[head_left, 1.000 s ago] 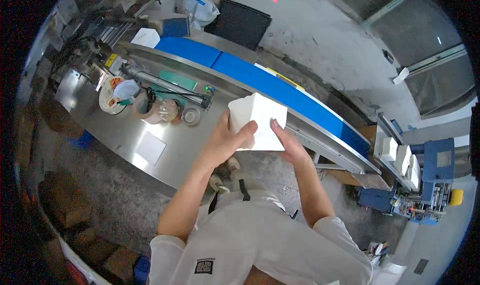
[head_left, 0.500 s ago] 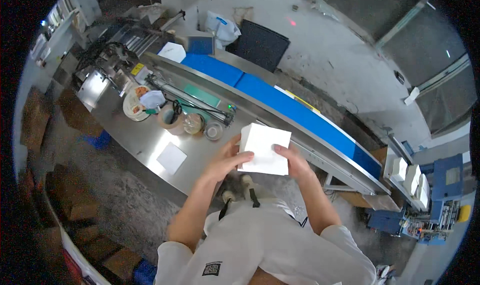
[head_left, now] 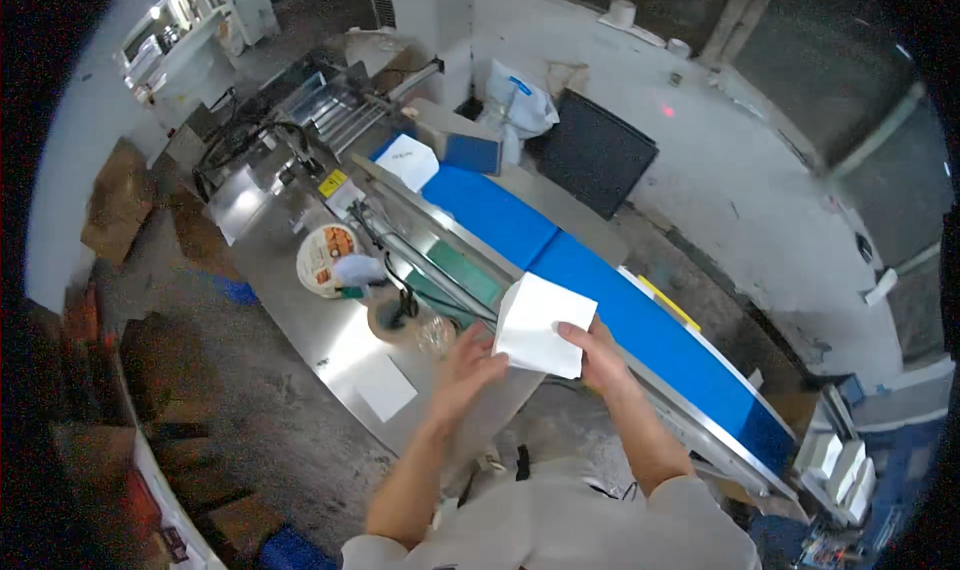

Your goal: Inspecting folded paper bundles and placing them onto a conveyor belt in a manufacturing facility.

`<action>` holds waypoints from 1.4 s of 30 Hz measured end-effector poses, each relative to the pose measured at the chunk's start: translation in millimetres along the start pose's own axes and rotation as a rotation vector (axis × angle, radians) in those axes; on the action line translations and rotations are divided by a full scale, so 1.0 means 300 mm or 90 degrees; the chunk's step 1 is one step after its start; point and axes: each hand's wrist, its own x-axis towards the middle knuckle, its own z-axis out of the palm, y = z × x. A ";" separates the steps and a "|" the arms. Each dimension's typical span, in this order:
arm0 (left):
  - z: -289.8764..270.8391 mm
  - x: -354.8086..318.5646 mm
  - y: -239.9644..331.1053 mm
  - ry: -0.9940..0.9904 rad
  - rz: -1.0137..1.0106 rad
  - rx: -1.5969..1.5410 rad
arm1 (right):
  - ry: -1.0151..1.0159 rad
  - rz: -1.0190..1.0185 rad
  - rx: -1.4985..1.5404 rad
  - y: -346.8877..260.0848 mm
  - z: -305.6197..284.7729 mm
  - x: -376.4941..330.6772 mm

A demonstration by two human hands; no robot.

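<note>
A thick stack of white paper [head_left: 545,320] is held up in front of me, above the edge of a steel table. My right hand [head_left: 600,355] grips its right side, thumb lying on the top face and fingers underneath. Beside the stack's lower left corner is my left hand [head_left: 465,375], slightly blurred, with fingers apart and the thumb tip at the paper's edge. A single white sheet [head_left: 385,388] lies on the steel table [head_left: 335,345] left of that hand. Behind the stack runs a blue conveyor belt [head_left: 640,320].
On the table stand a round tub [head_left: 325,260], a roll of tape [head_left: 390,322] and a green mat [head_left: 455,275]. A white packet [head_left: 407,162] lies at the belt's far end, near a machine with rollers [head_left: 345,110]. Several white stacks [head_left: 840,470] sit at the right.
The view has shifted, so the table and belt sit differently in the picture. My left thumb has slid off the stack's top face to its edge; the right hand still grips it.
</note>
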 end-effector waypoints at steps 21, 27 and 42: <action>-0.072 0.137 -0.258 0.311 -0.203 0.178 | 0.159 -0.047 0.012 0.385 0.241 1.503; -0.065 0.160 -0.253 0.323 -0.183 0.209 | 0.253 -0.224 -0.467 0.315 0.187 1.514; -0.062 0.168 -0.279 0.338 -0.203 0.185 | -0.254 -0.601 -1.028 0.181 0.305 1.532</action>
